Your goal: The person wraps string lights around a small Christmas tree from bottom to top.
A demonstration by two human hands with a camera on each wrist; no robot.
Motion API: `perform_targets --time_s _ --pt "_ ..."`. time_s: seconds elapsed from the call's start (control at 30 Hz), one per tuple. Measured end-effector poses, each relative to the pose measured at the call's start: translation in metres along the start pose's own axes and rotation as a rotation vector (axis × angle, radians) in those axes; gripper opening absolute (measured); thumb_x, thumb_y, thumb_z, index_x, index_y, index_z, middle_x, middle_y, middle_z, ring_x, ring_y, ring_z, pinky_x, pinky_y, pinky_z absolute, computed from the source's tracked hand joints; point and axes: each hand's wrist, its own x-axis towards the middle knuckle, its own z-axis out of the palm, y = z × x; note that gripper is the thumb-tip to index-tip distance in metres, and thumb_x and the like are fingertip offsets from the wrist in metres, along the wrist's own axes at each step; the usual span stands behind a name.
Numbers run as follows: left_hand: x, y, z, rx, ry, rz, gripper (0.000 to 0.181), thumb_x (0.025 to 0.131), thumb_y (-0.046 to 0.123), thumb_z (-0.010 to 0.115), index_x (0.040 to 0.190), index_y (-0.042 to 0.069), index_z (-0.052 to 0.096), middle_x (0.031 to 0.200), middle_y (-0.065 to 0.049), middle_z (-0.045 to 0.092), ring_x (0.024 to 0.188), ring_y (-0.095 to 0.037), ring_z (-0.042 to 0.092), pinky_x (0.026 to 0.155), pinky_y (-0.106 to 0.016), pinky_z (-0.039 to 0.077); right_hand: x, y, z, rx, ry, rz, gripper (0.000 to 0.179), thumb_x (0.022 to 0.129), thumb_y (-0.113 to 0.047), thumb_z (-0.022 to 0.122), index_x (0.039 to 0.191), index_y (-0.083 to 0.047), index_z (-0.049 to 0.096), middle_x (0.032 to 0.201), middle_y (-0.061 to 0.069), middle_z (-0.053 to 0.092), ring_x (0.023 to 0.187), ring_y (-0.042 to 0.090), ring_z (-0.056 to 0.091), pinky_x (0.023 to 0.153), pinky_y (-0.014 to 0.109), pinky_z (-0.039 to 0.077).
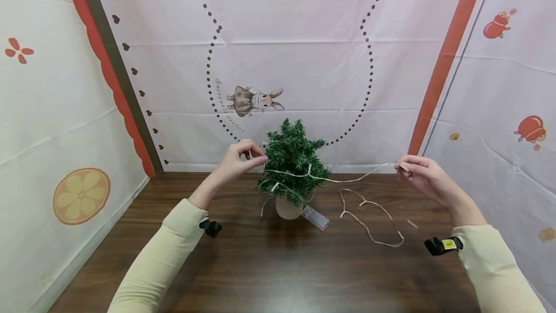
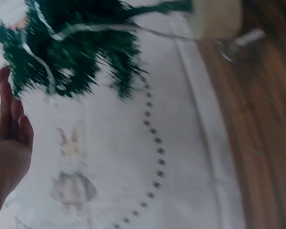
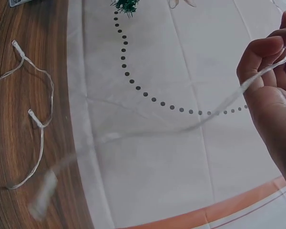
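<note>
A small green artificial Christmas tree stands upright in a pale pot. My left hand is at the tree's left edge, thumb and index tips close together among the outer needles; I cannot tell what they pinch. My right hand is raised at the right, gripping a thin string of fairy lights between thumb and fingers. From there the string crosses the front of the tree. In the right wrist view, another length of wire hangs from the right hand, with a blurred bulb near the camera.
A loop of the light string lies on the brown wooden table right of the tree. Beside the pot lies a clear battery box. Printed cloth hangs behind and on both sides.
</note>
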Motion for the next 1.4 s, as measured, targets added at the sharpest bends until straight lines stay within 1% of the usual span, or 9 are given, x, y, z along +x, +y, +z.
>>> perform_targets --time_s 0.2,0.27,0.37,0.5,0.63,0.8,0.97,1.13,1.4 --pt "0.023 0.035 0.012 -0.003 0.196 -0.033 0.018 0.087 0.015 0.069 0.098 0.002 0.063 0.086 -0.009 0.060 0.074 -0.020 0.053 0.067 -0.028 0.046 0.006 -0.002 -0.001 -0.067 0.064 -0.017 0.040 0.100 0.007 0.025 0.103 -0.001 0.064 0.082 -0.002 0.057 0.071 0.010 0.047 0.061 0.029 0.030" --pt "0.034 0.039 0.018 -0.015 0.228 -0.008 0.020 0.087 0.017 0.070 0.099 0.002 0.064 0.087 -0.008 0.061 0.075 -0.020 0.054 0.067 -0.031 0.047 0.009 -0.003 -0.001 -0.067 0.070 -0.020 0.040 0.100 0.007 0.025 0.103 -0.001 0.064 0.081 -0.001 0.057 0.069 0.012 0.045 0.061 0.029 0.030" --pt "0.050 0.043 0.027 -0.001 0.231 0.052 0.021 0.086 0.023 0.071 0.098 0.007 0.067 0.088 -0.004 0.063 0.074 -0.015 0.056 0.067 -0.032 0.049 0.013 -0.006 0.000 -0.054 0.066 -0.016 0.037 0.100 0.007 0.026 0.103 0.000 0.063 0.080 0.000 0.056 0.066 0.017 0.038 0.062 0.031 0.029" --pt "0.067 0.056 0.039 0.047 0.199 0.126 0.019 0.085 0.027 0.072 0.096 0.013 0.070 0.086 0.004 0.065 0.070 -0.007 0.058 0.065 -0.026 0.050 0.019 -0.009 0.003 -0.049 0.066 0.012 0.035 0.100 0.006 0.027 0.103 0.000 0.062 0.079 -0.001 0.054 0.066 0.020 0.030 0.064 0.029 0.032" --pt "0.083 0.078 0.061 0.054 0.135 0.168 0.018 0.083 0.022 0.074 0.096 0.009 0.071 0.085 0.001 0.068 0.069 -0.006 0.060 0.065 -0.021 0.051 0.023 -0.012 0.006 -0.060 0.074 0.038 0.034 0.101 0.004 0.029 0.102 -0.002 0.063 0.079 -0.001 0.053 0.066 0.018 0.033 0.064 0.027 0.036" --pt "0.099 0.099 0.093 0.091 -0.031 0.100 0.018 0.083 0.023 0.074 0.097 0.011 0.072 0.087 0.002 0.070 0.074 -0.004 0.062 0.069 -0.014 0.050 0.030 -0.012 0.010 -0.055 0.053 0.014 0.034 0.101 0.004 0.029 0.103 -0.001 0.063 0.080 0.000 0.054 0.069 0.013 0.043 0.066 0.026 0.036" --pt "0.112 0.107 0.117 0.100 -0.158 0.020 0.018 0.083 0.024 0.074 0.098 0.013 0.072 0.088 0.003 0.071 0.074 -0.002 0.063 0.068 -0.012 0.049 0.038 -0.012 0.013 -0.081 0.036 -0.012 0.037 0.101 0.004 0.028 0.103 -0.003 0.064 0.081 0.000 0.054 0.071 0.011 0.046 0.066 0.027 0.036" --pt "0.119 0.109 0.135 0.047 -0.197 -0.045 0.015 0.083 0.024 0.074 0.093 0.013 0.073 0.085 0.004 0.073 0.070 0.000 0.063 0.063 -0.015 0.050 0.042 -0.012 0.014 -0.108 0.016 -0.009 0.036 0.101 0.003 0.029 0.102 -0.004 0.064 0.080 -0.001 0.054 0.071 0.011 0.045 0.066 0.026 0.037" --pt "0.125 0.113 0.148 0.141 -0.204 -0.061 0.005 0.083 0.021 0.074 0.086 0.017 0.074 0.076 0.008 0.071 0.063 0.002 0.061 0.057 -0.015 0.047 0.042 -0.011 0.013 -0.070 -0.003 -0.018 0.034 0.101 0.004 0.029 0.103 -0.002 0.063 0.082 -0.001 0.056 0.070 0.011 0.045 0.067 0.025 0.039"
